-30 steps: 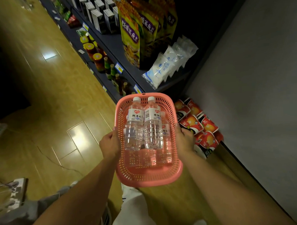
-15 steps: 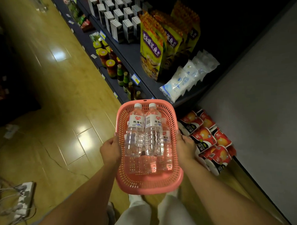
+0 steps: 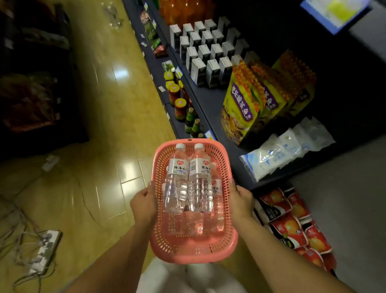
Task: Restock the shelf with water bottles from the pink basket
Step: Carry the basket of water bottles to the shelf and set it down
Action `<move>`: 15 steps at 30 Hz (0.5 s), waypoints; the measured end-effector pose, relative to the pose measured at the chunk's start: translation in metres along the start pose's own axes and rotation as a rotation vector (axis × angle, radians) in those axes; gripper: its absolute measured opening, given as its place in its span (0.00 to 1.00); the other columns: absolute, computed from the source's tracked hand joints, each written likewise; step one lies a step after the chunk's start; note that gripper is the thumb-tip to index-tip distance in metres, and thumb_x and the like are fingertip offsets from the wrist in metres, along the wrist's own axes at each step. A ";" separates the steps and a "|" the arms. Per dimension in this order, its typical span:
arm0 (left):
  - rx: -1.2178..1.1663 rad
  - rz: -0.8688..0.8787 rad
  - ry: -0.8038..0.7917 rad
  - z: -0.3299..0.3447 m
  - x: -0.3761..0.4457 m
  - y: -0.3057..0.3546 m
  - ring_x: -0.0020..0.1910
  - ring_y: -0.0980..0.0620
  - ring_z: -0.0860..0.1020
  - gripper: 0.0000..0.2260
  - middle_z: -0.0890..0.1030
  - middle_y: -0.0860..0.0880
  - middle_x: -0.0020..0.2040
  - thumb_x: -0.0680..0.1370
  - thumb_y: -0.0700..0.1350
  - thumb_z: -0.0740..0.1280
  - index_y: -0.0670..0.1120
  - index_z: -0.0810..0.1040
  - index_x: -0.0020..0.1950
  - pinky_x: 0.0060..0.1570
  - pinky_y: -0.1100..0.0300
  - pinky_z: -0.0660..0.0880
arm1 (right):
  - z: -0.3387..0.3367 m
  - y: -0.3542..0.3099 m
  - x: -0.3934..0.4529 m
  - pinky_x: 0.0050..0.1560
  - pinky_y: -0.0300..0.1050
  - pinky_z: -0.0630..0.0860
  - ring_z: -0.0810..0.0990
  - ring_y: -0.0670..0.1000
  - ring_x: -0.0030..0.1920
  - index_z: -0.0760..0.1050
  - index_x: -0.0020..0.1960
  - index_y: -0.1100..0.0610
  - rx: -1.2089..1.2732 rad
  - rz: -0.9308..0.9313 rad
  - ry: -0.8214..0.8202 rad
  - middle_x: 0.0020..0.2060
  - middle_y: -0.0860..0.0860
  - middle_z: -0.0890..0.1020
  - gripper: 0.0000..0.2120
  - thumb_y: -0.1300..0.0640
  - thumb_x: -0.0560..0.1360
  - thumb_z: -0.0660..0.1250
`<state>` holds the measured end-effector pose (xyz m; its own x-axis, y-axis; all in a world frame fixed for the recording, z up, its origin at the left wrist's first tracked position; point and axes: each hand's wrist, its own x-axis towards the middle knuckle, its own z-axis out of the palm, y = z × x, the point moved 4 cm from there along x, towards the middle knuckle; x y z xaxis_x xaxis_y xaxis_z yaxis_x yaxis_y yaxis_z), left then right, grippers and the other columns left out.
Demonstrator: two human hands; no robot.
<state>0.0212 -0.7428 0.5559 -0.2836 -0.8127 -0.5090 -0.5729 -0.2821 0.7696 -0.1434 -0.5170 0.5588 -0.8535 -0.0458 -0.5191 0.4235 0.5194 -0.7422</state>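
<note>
- Carried further along the aisle since a moment ago: more shelf (image 3: 210, 105) now showing ahead, white cartons (image 3: 207, 50) and orange drinks (image 3: 181, 7) newly in sight, pink basket (image 3: 193, 246) held just as before.
- Left hand (image 3: 143, 206) wrapped over the basket's left rim, fingers curled on it; right hand (image 3: 241, 201) clamped the same way on the right rim. Both grips closed on the basket, nothing else in either.
- Water bottles (image 3: 187, 182) lying on their sides inside the basket, stacked in two layers, white caps pointing away towards the shelf. Two on top side by side and touching, more beneath; exact count hard to make out.
- Basket hanging in the air just beside the shelf's near end, above a pile of red-and-orange packets (image 3: 299, 226) on the floor.
- Handling, as a judgement: full bottles, so a fair weight per bottle and a heavy load overall; probably a one-handed hold on the basket only once set down or braced.
- Thin clear plastic, ribbed, likely to dent under a hard squeeze; smooth and round, so prone to roll and slip.
- Best hold probably round the labelled upper body or just under the cap, top bottles first, so the lower layer stays settled.
</note>
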 end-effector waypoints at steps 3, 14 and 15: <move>-0.004 0.000 0.031 -0.009 0.025 0.015 0.39 0.42 0.85 0.24 0.86 0.45 0.37 0.83 0.59 0.63 0.42 0.87 0.44 0.44 0.47 0.83 | 0.019 -0.030 0.010 0.31 0.40 0.74 0.82 0.52 0.32 0.80 0.35 0.56 -0.014 -0.029 -0.002 0.29 0.51 0.82 0.24 0.41 0.80 0.62; -0.063 0.012 0.017 -0.064 0.152 0.087 0.32 0.50 0.78 0.23 0.82 0.47 0.33 0.86 0.53 0.61 0.41 0.84 0.39 0.33 0.60 0.72 | 0.144 -0.129 0.047 0.40 0.54 0.84 0.85 0.56 0.35 0.81 0.34 0.57 -0.044 -0.016 0.012 0.30 0.53 0.84 0.25 0.38 0.78 0.64; -0.082 0.006 0.020 -0.071 0.164 0.093 0.32 0.50 0.78 0.23 0.82 0.48 0.32 0.85 0.53 0.61 0.41 0.84 0.39 0.33 0.60 0.73 | 0.155 -0.141 0.050 0.38 0.51 0.83 0.84 0.56 0.35 0.81 0.35 0.57 -0.042 -0.030 0.010 0.30 0.53 0.84 0.25 0.38 0.78 0.65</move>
<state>-0.0241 -0.9384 0.5710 -0.2707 -0.8246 -0.4968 -0.5059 -0.3172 0.8021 -0.1992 -0.7252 0.5717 -0.8689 -0.0537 -0.4921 0.3844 0.5531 -0.7391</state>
